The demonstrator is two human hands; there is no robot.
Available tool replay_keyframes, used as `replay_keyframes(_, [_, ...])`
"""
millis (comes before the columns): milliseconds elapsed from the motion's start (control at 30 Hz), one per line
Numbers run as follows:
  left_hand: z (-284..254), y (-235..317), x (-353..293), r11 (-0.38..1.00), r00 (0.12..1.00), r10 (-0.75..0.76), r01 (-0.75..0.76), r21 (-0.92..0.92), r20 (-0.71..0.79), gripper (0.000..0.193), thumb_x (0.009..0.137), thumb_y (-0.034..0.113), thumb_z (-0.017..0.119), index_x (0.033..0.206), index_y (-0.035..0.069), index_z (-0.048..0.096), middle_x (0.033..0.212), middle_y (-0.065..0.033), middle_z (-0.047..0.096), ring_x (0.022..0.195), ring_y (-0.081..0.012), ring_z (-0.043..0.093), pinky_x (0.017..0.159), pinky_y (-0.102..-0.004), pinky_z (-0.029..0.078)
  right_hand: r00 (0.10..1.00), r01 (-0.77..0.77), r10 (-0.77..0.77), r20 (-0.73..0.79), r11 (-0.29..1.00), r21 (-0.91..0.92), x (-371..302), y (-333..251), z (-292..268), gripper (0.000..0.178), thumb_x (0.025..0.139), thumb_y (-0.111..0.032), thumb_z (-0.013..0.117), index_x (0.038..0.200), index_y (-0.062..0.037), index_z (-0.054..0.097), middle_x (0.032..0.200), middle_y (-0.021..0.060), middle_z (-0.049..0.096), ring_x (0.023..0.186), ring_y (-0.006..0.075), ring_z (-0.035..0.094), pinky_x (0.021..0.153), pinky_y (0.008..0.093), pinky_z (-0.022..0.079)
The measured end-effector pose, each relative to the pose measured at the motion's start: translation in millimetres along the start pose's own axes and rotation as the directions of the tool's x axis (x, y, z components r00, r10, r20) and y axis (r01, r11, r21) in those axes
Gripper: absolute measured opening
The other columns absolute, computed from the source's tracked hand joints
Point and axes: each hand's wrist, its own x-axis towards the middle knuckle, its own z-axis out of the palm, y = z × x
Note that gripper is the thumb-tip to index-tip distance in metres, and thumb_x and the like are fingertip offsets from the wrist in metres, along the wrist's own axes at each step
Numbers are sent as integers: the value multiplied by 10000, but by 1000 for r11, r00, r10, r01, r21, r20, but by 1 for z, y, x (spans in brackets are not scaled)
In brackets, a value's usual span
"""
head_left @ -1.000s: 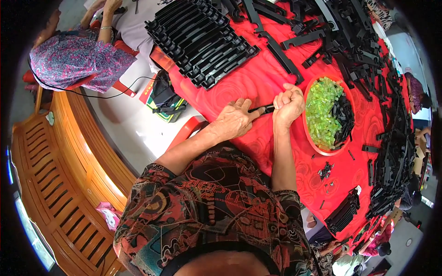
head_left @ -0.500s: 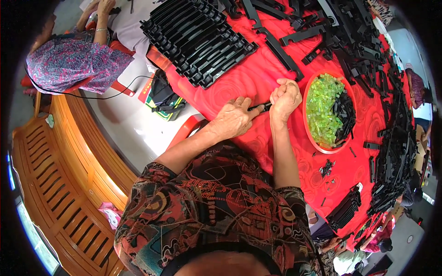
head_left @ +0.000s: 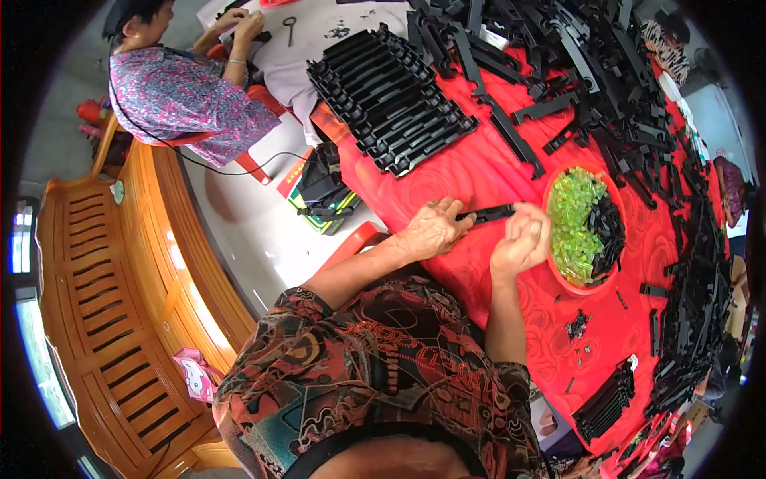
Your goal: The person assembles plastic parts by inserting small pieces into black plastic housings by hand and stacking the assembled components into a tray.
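Observation:
My left hand (head_left: 435, 230) is closed around one end of a long black plastic piece (head_left: 496, 213) just above the red tablecloth. At the other end of that piece, my right hand (head_left: 520, 241) is curled with its fingertips pressed together. Its index finger is slightly blurred, and anything it pinches is too small or hidden to make out. Close beside my right hand stands a round red basin (head_left: 568, 289). Green translucent bits (head_left: 573, 227) fill its left side, and small black parts (head_left: 606, 235) its right.
Beyond my left hand lies a stacked row of black plastic pieces (head_left: 391, 100). Loose black pieces (head_left: 590, 80) are heaped along the far and right sides. Small black scraps (head_left: 578, 325) lie near the basin. A seated person (head_left: 187, 96) works at the left, near a wooden bench (head_left: 112, 319).
The view has shifted, so the scene sits lower and further right. More of the black piece shows between my hands. My right hand has drawn slightly away from my left.

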Motion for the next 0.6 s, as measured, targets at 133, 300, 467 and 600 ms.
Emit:
replay_keyframes(133, [-10, -6, 4, 999, 995, 41, -42, -3, -89, 267, 752, 217, 665, 969, 67, 625, 797, -97, 504, 761, -261, 569, 620, -385, 479, 995, 60, -44, 88, 979, -193, -27, 10, -21, 312, 935, -193, 400, 876, 49, 588, 550, -33, 345, 457, 51, 296, 418, 222, 228])
replay_keyframes(300, [-45, -46, 18, 985, 950, -3, 56, 161, -311, 250, 754, 207, 658, 961, 70, 633, 757, -80, 484, 721, -250, 523, 613, -375, 423, 988, 57, 6, 154, 915, -399, -49, 20, -28, 236, 906, -131, 427, 872, 10, 613, 627, 55, 519, 500, 152, 476, 471, 289, 356])
replay_keyframes(467, [-62, -111, 28, 929, 952, -78, 177, 326, -296, 202, 734, 196, 676, 895, 82, 634, 832, -102, 503, 823, -272, 508, 675, -382, 423, 928, 179, 17, 372, 857, -484, -54, 22, -20, 87, 841, -64, 544, 860, -12, 611, 689, 120, 616, 535, 239, 599, 502, 328, 465])
replay_keyframes(600, [-60, -140, 32, 890, 945, -121, 240, 388, -305, 252, 716, 190, 705, 947, 99, 658, 890, -96, 518, 862, -273, 504, 719, -380, 456, 874, 378, -155, 460, 812, -444, -57, 29, -9, 33, 783, -58, 614, 797, -33, 599, 654, 86, 594, 508, 217, 581, 479, 321, 458])
